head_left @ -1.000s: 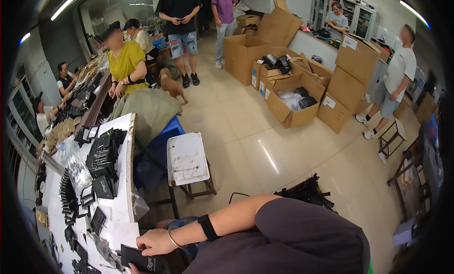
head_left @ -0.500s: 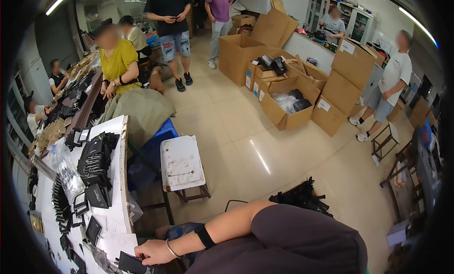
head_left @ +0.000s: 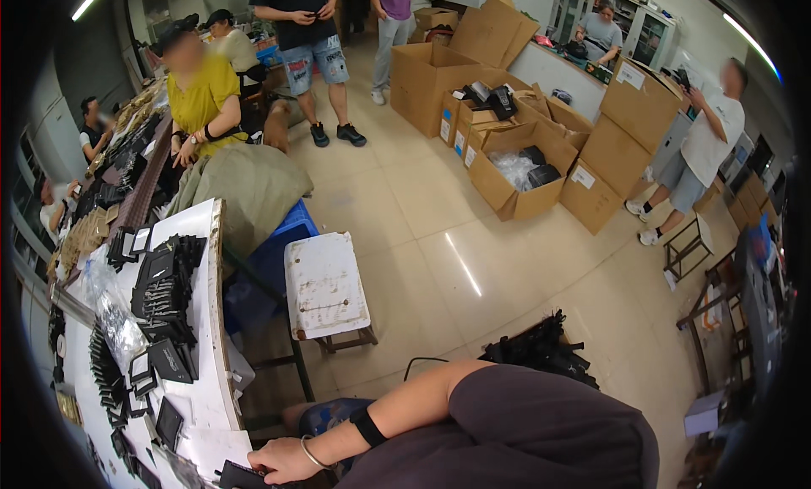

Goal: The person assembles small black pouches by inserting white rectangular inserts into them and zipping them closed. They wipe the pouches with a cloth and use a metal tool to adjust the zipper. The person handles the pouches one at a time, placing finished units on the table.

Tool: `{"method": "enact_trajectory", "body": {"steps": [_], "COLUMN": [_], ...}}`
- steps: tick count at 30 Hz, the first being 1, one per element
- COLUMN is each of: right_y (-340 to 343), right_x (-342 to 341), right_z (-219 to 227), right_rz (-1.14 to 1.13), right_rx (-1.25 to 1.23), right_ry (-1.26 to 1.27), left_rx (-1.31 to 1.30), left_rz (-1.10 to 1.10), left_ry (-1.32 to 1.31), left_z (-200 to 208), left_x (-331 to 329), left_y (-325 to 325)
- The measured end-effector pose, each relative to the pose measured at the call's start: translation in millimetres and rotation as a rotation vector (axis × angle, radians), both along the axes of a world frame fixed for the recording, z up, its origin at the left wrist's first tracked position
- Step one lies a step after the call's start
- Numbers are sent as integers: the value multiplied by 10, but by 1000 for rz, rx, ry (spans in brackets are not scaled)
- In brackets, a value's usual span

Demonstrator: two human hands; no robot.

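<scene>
My right hand [head_left: 285, 460] reaches left across the lower edge to the near corner of a long white table [head_left: 211, 388]. Its fingers close over a small flat black case [head_left: 241, 475] lying at the table's edge. A black wristband and a thin bracelet sit on that wrist, and a dark grey sleeve covers the upper arm. Rows of similar black cases [head_left: 165, 295] and clear plastic bags [head_left: 114, 320] cover the table beside the hand. My left hand is out of the picture.
A white stool [head_left: 325, 286] and a blue crate [head_left: 274, 252] stand by the table. Black parts [head_left: 541, 350] are heaped on the tiled floor. Open cardboard boxes [head_left: 515, 172] stand at the back. A person in yellow [head_left: 203, 100] and several others work nearby.
The view has tilted, so the hand now lies lower in the picture. It keeps its hold on the black case at the table corner.
</scene>
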State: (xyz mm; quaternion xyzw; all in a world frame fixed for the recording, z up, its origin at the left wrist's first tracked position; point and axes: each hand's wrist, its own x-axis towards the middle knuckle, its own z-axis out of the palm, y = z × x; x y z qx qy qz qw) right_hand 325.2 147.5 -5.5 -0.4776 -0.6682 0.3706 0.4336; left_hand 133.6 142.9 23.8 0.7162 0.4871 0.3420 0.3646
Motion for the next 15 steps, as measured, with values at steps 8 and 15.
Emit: {"method": "enact_trajectory", "body": {"steps": [8, 15], "right_y": [-1, -7], "right_x": [204, 275], "right_z": [21, 20], "right_rz": [3, 24], "right_rx": [-24, -50], "right_ry": [63, 101], "left_rx": [-17, -87], "left_rz": [81, 118], "left_ry": [-189, -215], "left_z": [60, 110], "left_x": [289, 425], "left_y": [9, 14]}}
